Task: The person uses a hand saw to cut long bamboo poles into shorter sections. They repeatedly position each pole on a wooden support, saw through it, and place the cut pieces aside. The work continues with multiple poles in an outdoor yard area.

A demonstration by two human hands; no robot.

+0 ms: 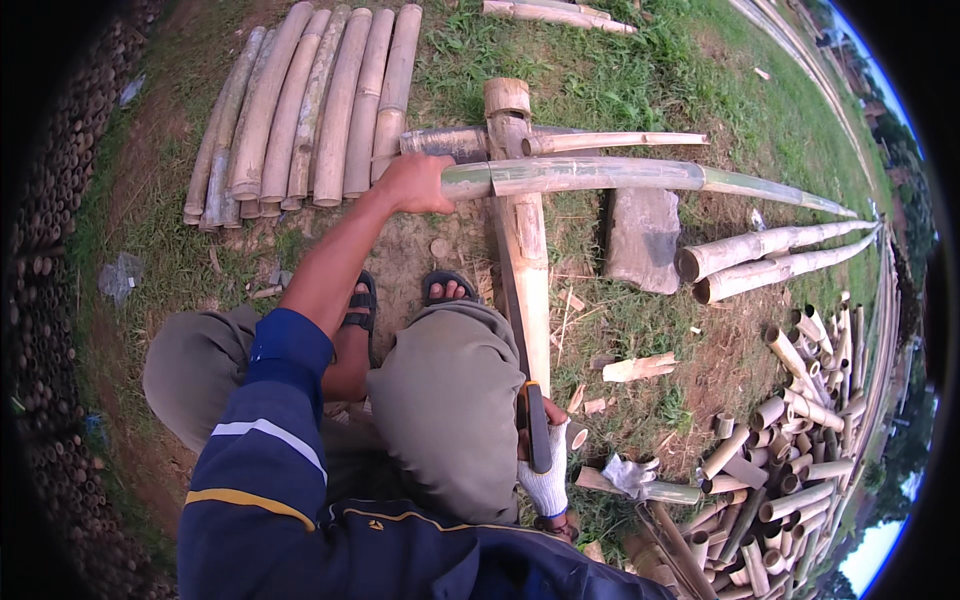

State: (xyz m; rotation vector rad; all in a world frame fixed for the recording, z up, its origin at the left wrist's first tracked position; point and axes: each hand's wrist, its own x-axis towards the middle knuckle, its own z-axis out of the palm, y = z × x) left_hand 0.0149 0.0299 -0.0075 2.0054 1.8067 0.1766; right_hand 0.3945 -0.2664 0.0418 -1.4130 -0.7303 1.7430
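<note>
My left hand point(415, 185) grips the near left end of a long greenish bamboo pole point(600, 176), which stretches away to the right. A dark line crosses the pole a short way right of that hand. Under the pole runs a pale bamboo length point(530, 270), pointing away from me. My right hand point(545, 475), in a white knitted glove, is closed on the dark, orange-edged handle of a handsaw point(538, 430). The saw's narrow blade appears to extend up beside the pale bamboo toward the pole; its teeth cannot be made out.
Cut bamboo lengths point(325, 110) lie in a row at far left. A stone block point(643, 240) and two bamboo poles point(770, 245) lie right. Short bamboo offcuts point(790, 470) are heaped at lower right. Stacked bamboo point(50, 330) lines the left edge.
</note>
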